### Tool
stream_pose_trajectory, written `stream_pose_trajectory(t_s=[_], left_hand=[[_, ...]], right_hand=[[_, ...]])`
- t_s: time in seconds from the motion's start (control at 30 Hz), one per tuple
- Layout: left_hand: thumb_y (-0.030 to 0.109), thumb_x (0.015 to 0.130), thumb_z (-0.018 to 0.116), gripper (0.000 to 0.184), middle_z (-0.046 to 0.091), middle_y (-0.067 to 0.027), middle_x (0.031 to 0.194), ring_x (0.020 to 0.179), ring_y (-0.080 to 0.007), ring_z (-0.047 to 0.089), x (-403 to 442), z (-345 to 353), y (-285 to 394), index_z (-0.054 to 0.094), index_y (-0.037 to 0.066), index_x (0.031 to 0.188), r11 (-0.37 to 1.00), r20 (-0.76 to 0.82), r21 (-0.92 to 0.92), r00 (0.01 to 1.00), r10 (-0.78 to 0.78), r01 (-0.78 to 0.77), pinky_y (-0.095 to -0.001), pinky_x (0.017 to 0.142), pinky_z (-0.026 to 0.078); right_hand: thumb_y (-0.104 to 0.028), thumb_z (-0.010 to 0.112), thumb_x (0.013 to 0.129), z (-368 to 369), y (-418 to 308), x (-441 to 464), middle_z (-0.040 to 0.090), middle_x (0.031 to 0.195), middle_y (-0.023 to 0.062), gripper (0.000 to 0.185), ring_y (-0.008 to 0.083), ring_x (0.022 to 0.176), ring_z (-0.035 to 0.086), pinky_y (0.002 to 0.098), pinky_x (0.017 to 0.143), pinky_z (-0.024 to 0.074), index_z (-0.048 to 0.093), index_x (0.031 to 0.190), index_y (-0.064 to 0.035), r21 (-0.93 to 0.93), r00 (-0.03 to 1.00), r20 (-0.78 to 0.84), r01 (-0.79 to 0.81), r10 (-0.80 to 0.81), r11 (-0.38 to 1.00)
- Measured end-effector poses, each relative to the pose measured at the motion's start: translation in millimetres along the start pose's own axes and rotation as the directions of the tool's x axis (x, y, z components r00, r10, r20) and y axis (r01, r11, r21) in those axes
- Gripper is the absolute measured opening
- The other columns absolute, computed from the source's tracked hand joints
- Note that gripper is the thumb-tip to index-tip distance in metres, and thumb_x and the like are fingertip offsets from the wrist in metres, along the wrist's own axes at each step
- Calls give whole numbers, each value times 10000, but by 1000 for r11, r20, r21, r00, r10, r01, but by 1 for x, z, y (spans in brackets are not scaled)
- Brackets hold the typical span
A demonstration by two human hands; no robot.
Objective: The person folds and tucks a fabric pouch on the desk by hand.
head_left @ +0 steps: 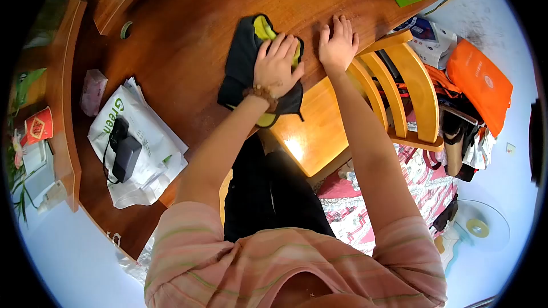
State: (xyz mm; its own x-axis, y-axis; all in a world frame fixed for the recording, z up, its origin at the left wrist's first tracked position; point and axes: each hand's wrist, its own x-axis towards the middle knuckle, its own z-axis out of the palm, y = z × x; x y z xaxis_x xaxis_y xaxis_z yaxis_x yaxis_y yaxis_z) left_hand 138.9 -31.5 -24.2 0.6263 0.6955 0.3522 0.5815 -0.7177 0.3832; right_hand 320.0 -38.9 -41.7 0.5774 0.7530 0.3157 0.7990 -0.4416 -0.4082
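My left hand [277,68] lies flat on a black fabric item [238,60] with a yellow lining, its fingers stretched over the yellow part. What kind of item this is I cannot tell. It is spread on the brown wooden table [188,40], and its lower end reaches the table's edge. A beaded bracelet circles my left wrist. To the right, my right hand [338,47] rests palm down near the same edge, fingers extended, holding nothing.
On the left of the table, a black power adapter [127,158] with a cord sits on a white plastic bag [154,137]. A small clear box [93,92] stands beside it. A wooden chair [319,128] is by the table's edge. An orange bag [479,85] lies at right.
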Motion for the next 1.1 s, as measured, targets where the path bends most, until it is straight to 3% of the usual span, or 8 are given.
stream_pose_trajectory(t_s=[0.23,0.47,0.83,0.87,0.9,0.97,1.0,1.1], left_hand=[[350,920,554,493,584,-46,1368,1352,-237,436,50,7,-33,603,86,1333,977,-103,187,991,-85,103,-461,1119,264],[317,905,590,493,577,-44,1360,1365,-238,415,-7,-6,-8,603,68,1330,996,-12,36,997,-78,78,-459,1154,242],[350,927,571,484,548,-26,1413,1361,-221,418,-5,0,-11,588,109,1346,994,-85,100,996,-35,44,-444,1138,256],[342,931,570,476,548,-25,1413,1359,-220,420,-9,-2,-10,589,107,1344,996,-84,89,996,-8,15,-437,1141,257],[333,934,569,468,549,-24,1413,1358,-219,423,-12,-5,-11,590,104,1342,997,-86,80,996,21,-14,-431,1144,257],[313,941,567,452,554,-28,1407,1354,-220,427,-30,-9,-7,591,101,1339,999,-39,31,998,40,-39,-421,1148,262],[308,934,575,450,560,-39,1396,1351,-223,430,-42,-14,-3,596,95,1330,998,-24,1,998,57,-57,-421,1146,267],[291,909,599,455,569,-63,1367,1349,-234,434,-70,-29,3,603,43,1290,997,-5,-49,998,61,-61,-427,1146,270]], right_hand=[[-413,423,971,-2,-1,2,460,1497,88,520,234,1434,342,487,1189,186,533,1372,-102,-42,1000,28,2,-1,999],[-423,405,973,1,3,2,449,1506,86,530,228,1437,336,488,1188,180,534,1377,-104,-31,1000,27,-3,4,1000],[-423,392,976,4,11,1,490,1475,87,502,225,1430,354,493,1189,168,582,1331,-122,34,999,-26,42,-41,999],[-312,472,949,5,10,-1,601,1340,126,398,283,1311,498,475,1125,311,646,1230,-90,14,976,-176,135,-130,991],[-312,472,949,0,6,-4,601,1340,126,398,283,1311,498,475,1125,311,646,1230,-90,18,974,-184,134,-129,991],[-168,550,888,-13,3,-14,674,1169,168,293,354,1114,614,450,977,458,681,1120,-45,332,957,-115,289,-265,898],[-78,583,833,-20,-11,-28,691,1043,195,250,399,954,643,436,850,516,687,1052,-15,332,891,-211,452,-402,828],[-123,598,852,-33,-40,-100,681,1092,167,257,343,1078,613,463,975,446,685,1078,-35,377,898,-95,432,-430,819]])
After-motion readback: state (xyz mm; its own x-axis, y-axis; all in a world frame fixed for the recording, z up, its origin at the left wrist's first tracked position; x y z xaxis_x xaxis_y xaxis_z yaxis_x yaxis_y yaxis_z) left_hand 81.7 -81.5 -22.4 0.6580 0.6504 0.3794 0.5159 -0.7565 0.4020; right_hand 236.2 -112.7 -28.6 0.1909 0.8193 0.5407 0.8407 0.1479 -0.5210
